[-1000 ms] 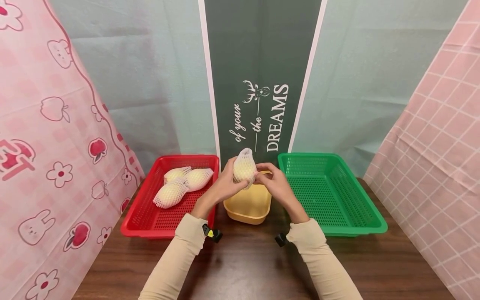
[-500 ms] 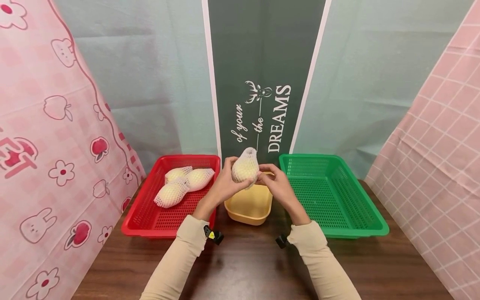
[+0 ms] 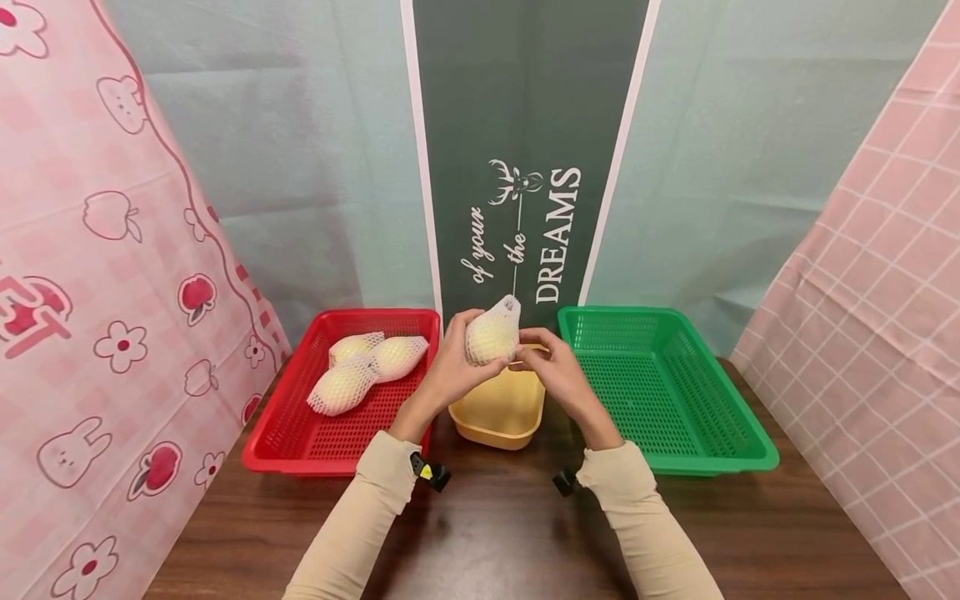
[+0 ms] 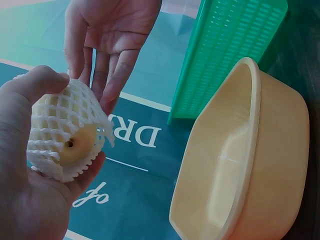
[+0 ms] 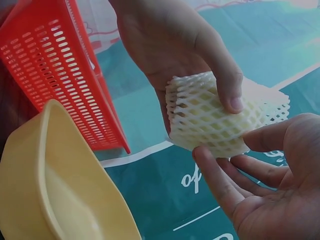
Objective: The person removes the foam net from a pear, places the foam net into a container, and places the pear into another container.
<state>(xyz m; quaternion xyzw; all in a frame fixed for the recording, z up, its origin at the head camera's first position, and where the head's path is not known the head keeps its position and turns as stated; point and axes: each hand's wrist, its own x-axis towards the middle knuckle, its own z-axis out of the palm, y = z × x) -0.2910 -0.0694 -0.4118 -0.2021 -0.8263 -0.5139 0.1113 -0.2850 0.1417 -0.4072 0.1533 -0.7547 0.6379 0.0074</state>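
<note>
A pale yellow fruit in a white foam net [image 3: 492, 337] is held up over the yellow basin [image 3: 495, 433]. My left hand [image 3: 454, 363] grips it from the left, thumb pressed on the net. In the left wrist view, the fruit [image 4: 75, 145] shows bare skin and a small dark spot at the net's opening. My right hand [image 3: 551, 367] is at the fruit's right side. The right wrist view shows its thumb and forefinger tips pinching the lower edge of the netted fruit [image 5: 215, 120], with the other fingers bent loosely below.
To the left, a red basket [image 3: 262, 442] contains several fruits in foam nets [image 3: 342, 387]. A green basket [image 3: 735, 417] stands on the right. Both baskets and the basin rest on a dark wooden table [image 3: 495, 533]. A printed cloth [image 3: 525, 100] hangs behind.
The fruit has turned in my hands: the gathered net end now leans further right and shows its opening. Both hands stay in nearly the same place over the basin.
</note>
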